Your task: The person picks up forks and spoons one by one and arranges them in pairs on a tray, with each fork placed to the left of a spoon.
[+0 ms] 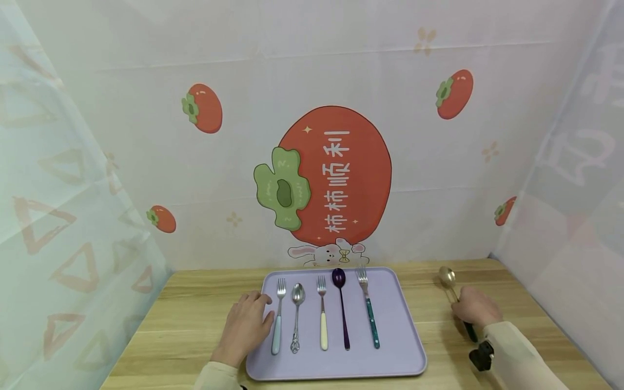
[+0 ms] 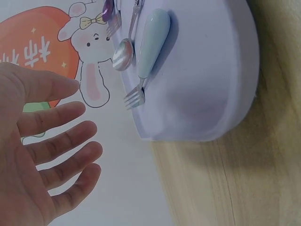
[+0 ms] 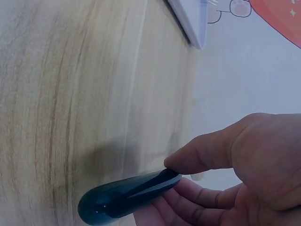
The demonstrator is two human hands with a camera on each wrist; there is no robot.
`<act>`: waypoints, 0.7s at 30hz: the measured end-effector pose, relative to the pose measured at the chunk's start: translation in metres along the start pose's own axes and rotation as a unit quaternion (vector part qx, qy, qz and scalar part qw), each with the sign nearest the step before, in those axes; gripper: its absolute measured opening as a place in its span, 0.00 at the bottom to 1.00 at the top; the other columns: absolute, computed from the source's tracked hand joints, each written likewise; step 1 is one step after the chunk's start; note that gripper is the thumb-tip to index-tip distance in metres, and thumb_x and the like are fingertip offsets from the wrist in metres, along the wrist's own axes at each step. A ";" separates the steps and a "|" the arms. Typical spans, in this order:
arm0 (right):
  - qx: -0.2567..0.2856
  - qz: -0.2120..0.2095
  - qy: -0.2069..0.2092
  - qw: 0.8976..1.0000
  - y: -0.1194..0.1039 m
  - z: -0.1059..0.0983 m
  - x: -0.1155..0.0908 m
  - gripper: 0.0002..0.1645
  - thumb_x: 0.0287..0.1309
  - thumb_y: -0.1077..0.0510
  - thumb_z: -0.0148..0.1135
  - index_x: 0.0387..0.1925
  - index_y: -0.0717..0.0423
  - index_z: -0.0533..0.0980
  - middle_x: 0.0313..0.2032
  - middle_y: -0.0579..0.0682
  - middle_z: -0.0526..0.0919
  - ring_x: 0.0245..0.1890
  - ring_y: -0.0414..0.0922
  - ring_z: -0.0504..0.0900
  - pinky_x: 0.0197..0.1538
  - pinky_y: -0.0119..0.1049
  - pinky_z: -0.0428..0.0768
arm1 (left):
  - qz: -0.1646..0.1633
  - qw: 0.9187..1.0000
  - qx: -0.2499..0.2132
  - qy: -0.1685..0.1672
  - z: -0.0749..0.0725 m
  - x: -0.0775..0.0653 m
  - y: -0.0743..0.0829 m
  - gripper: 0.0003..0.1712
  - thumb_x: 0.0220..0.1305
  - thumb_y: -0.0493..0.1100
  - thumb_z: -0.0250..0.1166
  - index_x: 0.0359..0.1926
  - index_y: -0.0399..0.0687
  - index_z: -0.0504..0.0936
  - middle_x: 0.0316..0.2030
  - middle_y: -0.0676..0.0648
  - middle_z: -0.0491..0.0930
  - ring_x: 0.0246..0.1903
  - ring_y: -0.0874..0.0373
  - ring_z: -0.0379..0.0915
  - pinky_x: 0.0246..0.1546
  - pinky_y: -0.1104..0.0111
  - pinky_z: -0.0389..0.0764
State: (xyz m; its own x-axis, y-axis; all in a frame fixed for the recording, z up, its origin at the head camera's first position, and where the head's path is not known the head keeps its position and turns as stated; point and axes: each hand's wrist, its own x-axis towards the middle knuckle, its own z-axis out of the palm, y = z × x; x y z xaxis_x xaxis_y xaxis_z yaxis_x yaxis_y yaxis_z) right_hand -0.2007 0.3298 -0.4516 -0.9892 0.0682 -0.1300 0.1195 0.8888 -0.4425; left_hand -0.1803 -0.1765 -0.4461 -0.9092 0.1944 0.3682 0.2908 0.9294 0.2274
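Note:
My right hand (image 1: pixel 476 306) pinches a spoon (image 1: pixel 447 276) between thumb and fingers, to the right of the tray. Its bowl is gold-toned and its handle (image 3: pixel 127 198) dark green. At the left edge of the lilac tray (image 1: pixel 336 369) is my left hand (image 1: pixel 247 324), fingers relaxed and spread, holding nothing. Nearest to it lies a fork with a light blue handle (image 1: pixel 277 335). Then, left to right, come an ornate silver spoon (image 1: pixel 298 293), a fork with a cream handle (image 1: pixel 324 331), a dark purple spoon (image 1: pixel 338 278) and a fork with a green handle (image 1: pixel 372 324).
The tray rests on a wood-grain table (image 1: pixel 195 303). A white cloth backdrop (image 1: pixel 122 162) printed with persimmons and a rabbit stands behind, and cloth walls rise on both sides. A black wrist device (image 1: pixel 481 356) sits at my right sleeve.

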 end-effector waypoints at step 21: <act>0.027 -0.016 0.008 0.999 -0.002 -0.003 -0.002 0.20 0.49 0.65 0.52 0.11 0.45 0.60 0.11 0.40 0.59 0.13 0.36 0.56 0.19 0.29 0.55 | 0.000 1.000 -0.008 -0.002 0.000 0.000 0.003 0.10 0.57 0.41 0.74 0.40 0.43 0.86 0.41 0.41 0.83 0.40 0.45 0.78 0.37 0.50 0.79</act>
State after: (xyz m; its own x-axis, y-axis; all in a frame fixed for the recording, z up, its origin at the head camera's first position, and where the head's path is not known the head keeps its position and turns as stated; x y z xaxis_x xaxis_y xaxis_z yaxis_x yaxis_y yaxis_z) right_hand -0.1992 0.3297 -0.4480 -0.9937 0.0489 -0.1010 0.0928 0.8643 -0.4943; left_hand -0.1797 -0.1740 -0.4458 -0.9105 0.1946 0.3649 0.2947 0.9244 0.2422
